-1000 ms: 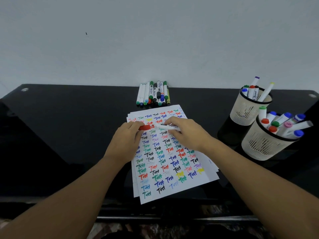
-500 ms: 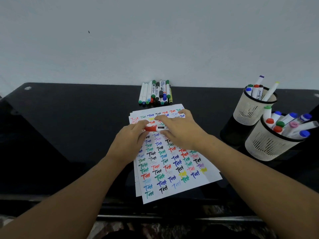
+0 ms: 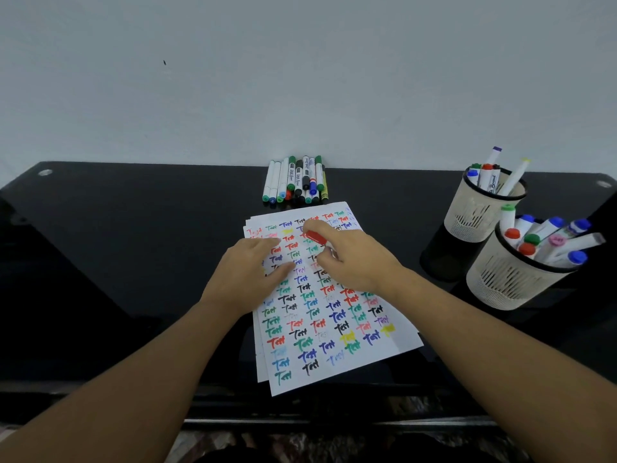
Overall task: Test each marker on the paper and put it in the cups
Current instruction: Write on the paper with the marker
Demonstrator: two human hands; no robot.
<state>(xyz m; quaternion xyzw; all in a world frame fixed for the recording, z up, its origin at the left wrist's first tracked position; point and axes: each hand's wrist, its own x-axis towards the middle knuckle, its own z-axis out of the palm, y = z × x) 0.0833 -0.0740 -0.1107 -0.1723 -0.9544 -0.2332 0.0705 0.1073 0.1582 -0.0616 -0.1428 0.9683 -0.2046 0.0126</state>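
The red-capped white marker (image 3: 318,238) sits pinched in the right hand (image 3: 354,259) above the stacked white paper sheets (image 3: 334,329) covered in coloured "Test" words. The left hand (image 3: 248,272) rests flat, fingers loose, on the sheets. Two cream mesh cups (image 3: 507,282) of markers stand at right.

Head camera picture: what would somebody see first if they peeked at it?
First, the paper in the middle of the black table, covered in rows of colourful "Test" scribbles. Above it, the right hand holds a red-capped marker, while the left hand lies flat on the sheet. At the right stand two cups stuffed with markers, and more markers lie by the wall.
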